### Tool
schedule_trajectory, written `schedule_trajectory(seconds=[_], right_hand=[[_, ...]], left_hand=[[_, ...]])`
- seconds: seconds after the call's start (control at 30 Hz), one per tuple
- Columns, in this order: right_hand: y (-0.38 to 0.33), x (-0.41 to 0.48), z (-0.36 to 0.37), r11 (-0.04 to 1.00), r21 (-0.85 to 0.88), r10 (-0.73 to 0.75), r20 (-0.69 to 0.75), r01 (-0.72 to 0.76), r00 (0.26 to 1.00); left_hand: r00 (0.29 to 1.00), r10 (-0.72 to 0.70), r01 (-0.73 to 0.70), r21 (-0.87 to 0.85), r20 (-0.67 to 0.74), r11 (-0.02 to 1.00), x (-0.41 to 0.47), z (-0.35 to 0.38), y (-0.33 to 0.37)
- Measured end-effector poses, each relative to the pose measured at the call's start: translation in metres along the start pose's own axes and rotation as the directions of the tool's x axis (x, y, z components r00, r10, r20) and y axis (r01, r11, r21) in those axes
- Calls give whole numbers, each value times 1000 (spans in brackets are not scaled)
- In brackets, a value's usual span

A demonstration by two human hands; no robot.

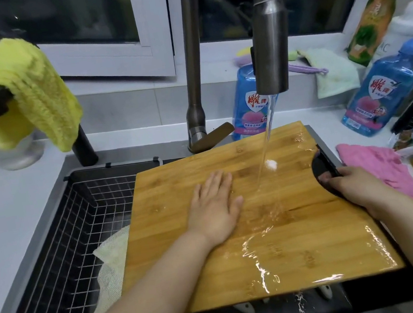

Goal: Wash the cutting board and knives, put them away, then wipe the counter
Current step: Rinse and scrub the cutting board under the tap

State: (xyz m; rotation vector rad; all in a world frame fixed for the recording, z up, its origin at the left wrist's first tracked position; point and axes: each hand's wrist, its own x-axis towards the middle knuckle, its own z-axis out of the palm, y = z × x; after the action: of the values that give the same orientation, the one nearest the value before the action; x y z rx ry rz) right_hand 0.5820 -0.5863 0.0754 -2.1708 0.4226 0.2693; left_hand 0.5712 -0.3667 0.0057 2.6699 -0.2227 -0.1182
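Fingers [217,181] of your left hand [214,207] lay straight, flat on the wet rectangular bamboo cutting board [295,237] spanning the dark steel sink [128,154]; your right hand [352,184] gripped its notched right edge. Judged stiff, heavy, slippery: hold both edges.

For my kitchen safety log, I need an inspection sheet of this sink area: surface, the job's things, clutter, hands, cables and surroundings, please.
Surface: pale grey counter around a dark steel sink.
Job's things: rectangular bamboo cutting board lies across the sink, wet, under the water stream from the tall steel faucet; knives not clearly seen.
Clutter: two blue soap bottles, pink cloth on the right counter, yellow knitted cloth draped over a black spout, pale mesh cloth in the wire basket.
Hands: left hand flat on the board; right hand grips the board's right edge.
Cables: nothing seen.
Surroundings: white-framed window behind the faucet, dark outside.
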Motion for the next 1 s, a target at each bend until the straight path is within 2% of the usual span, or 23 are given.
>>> schedule_trajectory(seconds=[0.07,0.2,0.27,0.33,0.4,0.47,0.53,0.6,0.7,0.77,0.83,0.93,1.0], right_hand=[[3,-3,-1,1000,1,5,11,-5,1000],[7,-5,2,999,39,8,9,-8,1000],[8,-3,4,1000,27,-12,-9,13,1000],[9,-1,6,1000,10,-22,-7,22,1000],[12,0,9,1000,15,-10,0,10,1000],[16,0,12,1000,15,-11,-6,11,1000],[20,-1,14,1000,19,-21,-19,21,1000],[23,-1,15,999,37,-21,-26,22,999],[27,2,20,998,67,-9,-15,10,1000],[28,5,24,998,62,-4,-10,5,1000],[28,9,26,998,56,1,-13,0,1000],[28,12,26,998,55,4,-6,-4,1000],[28,13,27,998,55,9,-6,-9,1000]], left_hand=[[998,-57,56,-4,-23,998,1,-7,-21],[940,-337,338,22,-55,941,-14,-19,-80],[925,-374,376,13,-58,927,-25,-15,-77],[943,-326,325,-19,-64,945,-39,-8,-57],[987,-150,151,8,-59,988,-56,3,-27],[1000,22,-23,36,12,999,-73,13,4],[993,81,-86,55,90,995,-80,17,14],[996,58,-64,87,61,994,-79,15,-9],[982,-176,183,105,-71,977,-78,3,-57],[953,-298,303,106,-62,947,-77,1,-63],[969,-246,248,109,-28,963,-78,7,-43],[999,-22,17,114,44,993,-90,20,-12],[998,-17,11,105,61,994,-90,17,-18]])
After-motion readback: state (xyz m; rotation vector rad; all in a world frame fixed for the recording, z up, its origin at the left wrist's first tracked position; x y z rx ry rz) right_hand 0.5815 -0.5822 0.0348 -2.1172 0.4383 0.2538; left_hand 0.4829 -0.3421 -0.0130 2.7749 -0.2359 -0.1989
